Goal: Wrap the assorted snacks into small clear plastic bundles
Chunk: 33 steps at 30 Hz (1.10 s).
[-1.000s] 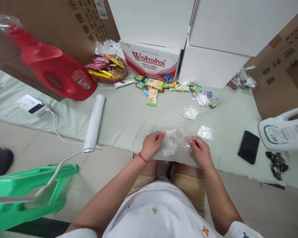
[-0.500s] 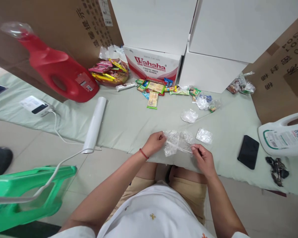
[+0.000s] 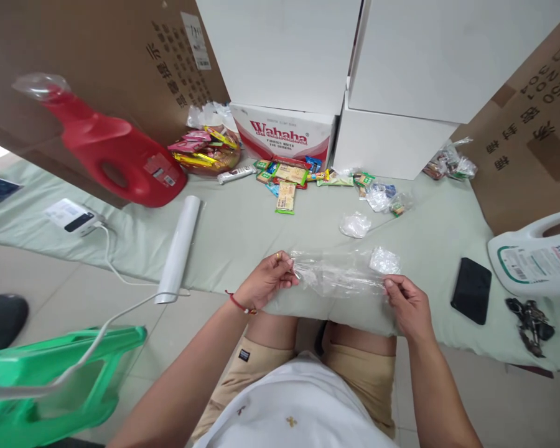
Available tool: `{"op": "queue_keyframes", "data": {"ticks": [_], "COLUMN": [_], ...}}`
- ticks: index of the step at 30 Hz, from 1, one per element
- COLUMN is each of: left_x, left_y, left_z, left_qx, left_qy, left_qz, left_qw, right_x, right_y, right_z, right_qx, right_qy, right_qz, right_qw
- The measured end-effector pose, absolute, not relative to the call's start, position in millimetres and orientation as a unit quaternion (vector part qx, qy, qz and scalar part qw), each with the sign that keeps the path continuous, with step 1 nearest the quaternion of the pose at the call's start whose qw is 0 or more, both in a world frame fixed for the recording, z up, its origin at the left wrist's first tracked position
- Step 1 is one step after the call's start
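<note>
A clear plastic bag (image 3: 338,277) is stretched sideways between my two hands, just above the front edge of the cloth-covered surface. My left hand (image 3: 268,280) pinches its left end, and my right hand (image 3: 407,302) pinches the right end between thumb and fingers. Behind the bag's right part lies a folded clear plastic packet (image 3: 385,260). Farther back is a crumpled clear plastic bag (image 3: 355,224). Several wrapped snacks, among them a cracker pack (image 3: 286,196), lie in front of the Wahaha box (image 3: 284,134).
Left of my hands are a white roll (image 3: 180,249), a red jug (image 3: 121,158), a snack bowl (image 3: 219,165) and a white device (image 3: 72,216) with a cable. At right lie a black phone (image 3: 471,290), keys (image 3: 531,323) and a white jug (image 3: 534,261). A green stool (image 3: 65,373) stands on the floor.
My hands have moved apart, and the bunched plastic bag between them is now pulled out wide and flatter. The view has shifted slightly.
</note>
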<state>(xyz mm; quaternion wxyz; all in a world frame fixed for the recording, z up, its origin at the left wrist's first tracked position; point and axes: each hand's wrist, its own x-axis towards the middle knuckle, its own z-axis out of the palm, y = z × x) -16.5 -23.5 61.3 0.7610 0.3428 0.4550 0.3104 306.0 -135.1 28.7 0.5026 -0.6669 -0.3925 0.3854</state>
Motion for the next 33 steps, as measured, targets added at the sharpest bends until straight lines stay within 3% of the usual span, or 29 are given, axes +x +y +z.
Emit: {"op": "queue_keyframes", "data": {"ticks": [3, 7, 11, 14, 16, 20, 22, 27, 30, 33], "left_x": [-20, -15, -11, -16, -23, -27, -19, 11, 21, 27], "left_y": [-26, -28, -30, -33, -34, -24, -15, -11, -24, -36], "left_z": [55, 51, 53, 51, 49, 58, 67, 71, 59, 50], "left_qx": [0.338, 0.332, 0.357, 0.395, 0.449, 0.565, 0.634, 0.712, 0.668, 0.594], "left_qy": [0.469, 0.496, 0.49, 0.517, 0.592, 0.683, 0.654, 0.597, 0.607, 0.553], "left_qz": [0.299, 0.295, 0.288, 0.281, 0.293, 0.364, 0.337, 0.109, 0.126, 0.178], "left_qw": [0.759, 0.747, 0.741, 0.706, 0.602, 0.286, 0.238, 0.355, 0.411, 0.556], "right_x": [305, 286, 254, 237, 231, 224, 220, 220, 226, 232], "right_y": [-125, -110, -88, -69, -63, -71, -78, -87, -88, -90], "right_z": [33, 57, 68, 54, 42, 38, 44, 60, 63, 62], "right_qx": [-0.693, -0.676, -0.537, -0.535, -0.53, -0.469, -0.447, -0.444, -0.457, -0.469], "right_qy": [-0.423, -0.558, -0.755, -0.785, -0.791, -0.827, -0.84, -0.837, -0.822, -0.81], "right_qz": [0.346, 0.154, 0.184, 0.186, 0.176, 0.124, 0.107, 0.076, 0.066, 0.065], "right_qw": [0.47, 0.456, 0.329, 0.25, 0.25, 0.285, 0.287, 0.31, 0.333, 0.347]}}
